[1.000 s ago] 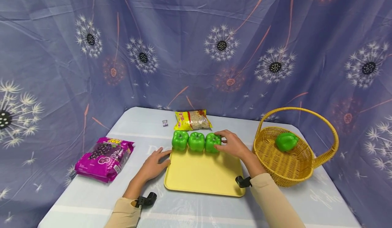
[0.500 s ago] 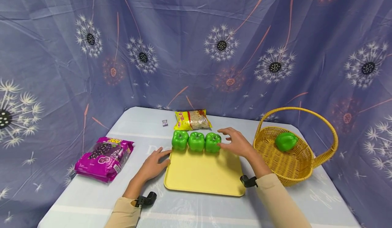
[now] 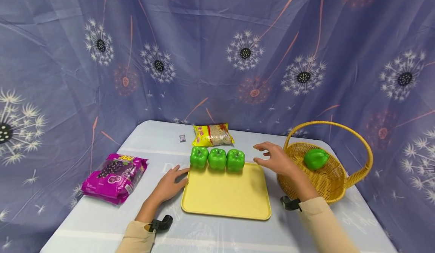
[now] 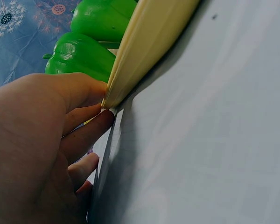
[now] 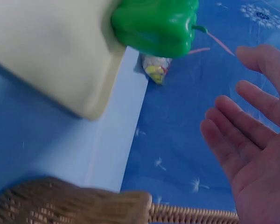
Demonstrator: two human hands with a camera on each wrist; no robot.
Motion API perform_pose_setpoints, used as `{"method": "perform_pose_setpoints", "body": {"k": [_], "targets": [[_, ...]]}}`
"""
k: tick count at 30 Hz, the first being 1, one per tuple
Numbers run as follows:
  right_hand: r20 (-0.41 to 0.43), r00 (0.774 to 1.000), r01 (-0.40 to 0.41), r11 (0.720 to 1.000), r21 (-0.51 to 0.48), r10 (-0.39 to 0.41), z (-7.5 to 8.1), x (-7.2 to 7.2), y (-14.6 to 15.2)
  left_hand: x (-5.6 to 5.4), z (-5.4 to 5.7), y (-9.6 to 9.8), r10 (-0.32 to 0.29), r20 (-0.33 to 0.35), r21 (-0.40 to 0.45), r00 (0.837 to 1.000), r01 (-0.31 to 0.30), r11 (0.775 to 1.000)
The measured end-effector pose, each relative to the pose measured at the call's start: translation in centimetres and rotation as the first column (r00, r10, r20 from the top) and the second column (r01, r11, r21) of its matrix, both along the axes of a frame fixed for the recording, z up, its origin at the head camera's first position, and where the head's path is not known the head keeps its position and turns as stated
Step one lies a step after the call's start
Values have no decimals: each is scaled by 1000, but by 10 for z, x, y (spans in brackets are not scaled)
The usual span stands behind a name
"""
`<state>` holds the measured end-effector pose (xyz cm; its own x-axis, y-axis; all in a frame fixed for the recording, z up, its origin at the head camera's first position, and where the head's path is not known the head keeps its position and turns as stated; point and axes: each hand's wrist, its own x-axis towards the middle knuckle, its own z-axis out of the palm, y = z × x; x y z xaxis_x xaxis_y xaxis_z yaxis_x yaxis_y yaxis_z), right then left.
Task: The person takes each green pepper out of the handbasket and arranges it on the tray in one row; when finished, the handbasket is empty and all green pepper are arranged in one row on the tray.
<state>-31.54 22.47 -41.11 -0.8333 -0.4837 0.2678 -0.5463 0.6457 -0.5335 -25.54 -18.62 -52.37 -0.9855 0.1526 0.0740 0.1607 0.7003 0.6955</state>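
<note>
Three green bell peppers stand side by side along the far edge of a yellow tray [image 3: 225, 196]: a left one [image 3: 199, 157], a middle one [image 3: 217, 159] and a right one [image 3: 235, 160]. My left hand [image 3: 170, 185] rests at the tray's left edge, its thumb and fingertips touching the rim near the left pepper. To the right of the tray hovers my right hand [image 3: 276, 160], holding nothing, its fingers spread and loosely bent. A gap separates it from the right pepper. Behind its forearm, a wicker basket [image 3: 326, 183] is partly hidden; another green bell pepper [image 3: 316, 159] lies inside.
A purple bag with a grape picture [image 3: 113, 177] lies on the left of the table. Behind the peppers are a yellow snack bag [image 3: 213, 134] and a tiny wrapped packet [image 3: 182, 138]. The basket's tall handle [image 3: 365, 147] arches up at the right.
My right hand has let go of the right pepper and moved right, off the tray toward the basket. The peppers, tray and left hand keep their places.
</note>
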Motion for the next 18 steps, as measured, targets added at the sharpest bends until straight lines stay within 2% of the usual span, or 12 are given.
{"method": "perform_pose_setpoints", "body": {"k": [8, 18], "targets": [[9, 999, 31, 999, 37, -31, 10, 4, 23, 2, -1, 0, 1, -7, 4, 1000, -1, 1000], [72, 990, 118, 990, 71, -124, 16, 5, 58, 3, 2, 0, -1, 0, 2, 1000, 1, 1000]]}}
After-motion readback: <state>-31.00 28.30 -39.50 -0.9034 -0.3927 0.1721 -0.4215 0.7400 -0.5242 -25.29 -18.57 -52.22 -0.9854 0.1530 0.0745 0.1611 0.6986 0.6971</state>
